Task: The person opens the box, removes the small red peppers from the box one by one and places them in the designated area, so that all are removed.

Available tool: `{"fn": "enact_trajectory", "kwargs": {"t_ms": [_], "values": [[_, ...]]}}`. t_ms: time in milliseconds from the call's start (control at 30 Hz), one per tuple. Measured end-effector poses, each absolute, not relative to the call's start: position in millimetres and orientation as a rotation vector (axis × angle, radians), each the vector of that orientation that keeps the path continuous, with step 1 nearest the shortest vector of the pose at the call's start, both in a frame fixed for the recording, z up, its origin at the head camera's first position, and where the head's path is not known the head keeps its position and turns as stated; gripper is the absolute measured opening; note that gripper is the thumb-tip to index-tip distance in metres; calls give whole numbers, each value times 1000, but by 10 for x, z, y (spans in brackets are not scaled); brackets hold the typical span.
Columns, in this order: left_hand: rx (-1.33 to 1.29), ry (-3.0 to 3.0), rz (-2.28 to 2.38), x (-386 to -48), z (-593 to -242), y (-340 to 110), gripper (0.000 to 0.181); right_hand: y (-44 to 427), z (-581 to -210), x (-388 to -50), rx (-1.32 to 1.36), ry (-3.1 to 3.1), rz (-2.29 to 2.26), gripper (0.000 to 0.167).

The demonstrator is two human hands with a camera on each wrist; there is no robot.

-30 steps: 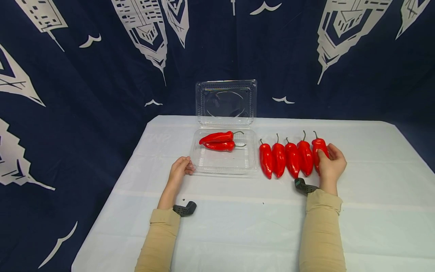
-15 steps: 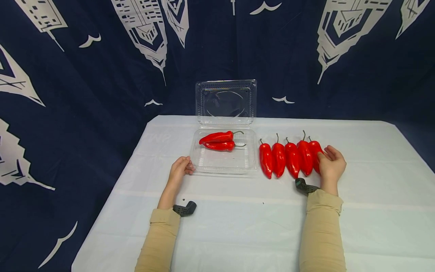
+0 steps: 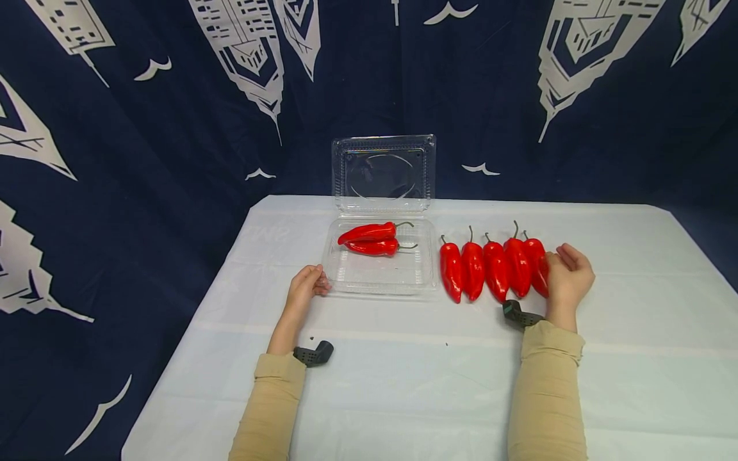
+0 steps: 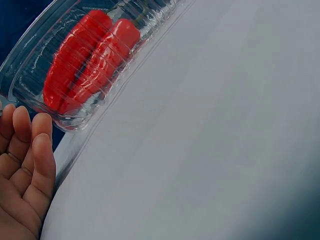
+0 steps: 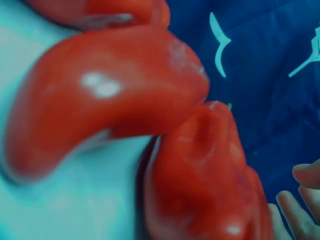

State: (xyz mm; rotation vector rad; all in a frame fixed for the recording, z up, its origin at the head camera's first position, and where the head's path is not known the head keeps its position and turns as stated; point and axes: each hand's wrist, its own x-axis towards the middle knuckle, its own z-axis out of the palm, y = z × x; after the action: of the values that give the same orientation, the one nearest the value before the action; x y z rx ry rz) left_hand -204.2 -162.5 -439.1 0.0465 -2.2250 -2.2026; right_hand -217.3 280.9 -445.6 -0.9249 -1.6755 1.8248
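My left hand (image 3: 303, 283) holds the front left corner of an open clear plastic clamshell container (image 3: 375, 286). Its loosely bent fingers (image 4: 42, 155) show beside the corner in the left wrist view; the thumb is out of sight there. Two red peppers (image 3: 369, 233) lie sideways at the back of the container, stems to the right. To its right, several red peppers (image 3: 450, 272) stand in a row, stems away from me. My right hand (image 3: 569, 280) is at the rightmost pepper (image 3: 536, 259), fingers loose and apart in the right wrist view, gripping nothing visible.
The container's lid (image 3: 383, 173) stands raised at the back. A white cloth covers the table (image 3: 415, 384), with a few tiny dark specks on it. Behind hangs a dark blue patterned curtain (image 3: 369, 83).
The rightmost pepper has shifted left against its neighbour. My right hand has since loosened and drawn slightly right. The left hand and container have stayed still.
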Motion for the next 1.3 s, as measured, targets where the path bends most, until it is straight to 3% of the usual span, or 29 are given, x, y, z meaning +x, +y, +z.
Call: {"fn": "enact_trajectory", "kwargs": {"t_ms": [733,933,1300], "values": [[38,-2226,-2213,-2050,-4393,-1626,20,2462,-4210,-2270,-591,-1582,1816,28],[56,-2211,-2220,-2169,-4598,-1675,22,2246,-4052,-2231,-529,-1631,1820,28],[57,-2226,-2190,-2029,-4374,-1607,20,2036,-4208,-2369,-365,-1777,1780,33]]}}
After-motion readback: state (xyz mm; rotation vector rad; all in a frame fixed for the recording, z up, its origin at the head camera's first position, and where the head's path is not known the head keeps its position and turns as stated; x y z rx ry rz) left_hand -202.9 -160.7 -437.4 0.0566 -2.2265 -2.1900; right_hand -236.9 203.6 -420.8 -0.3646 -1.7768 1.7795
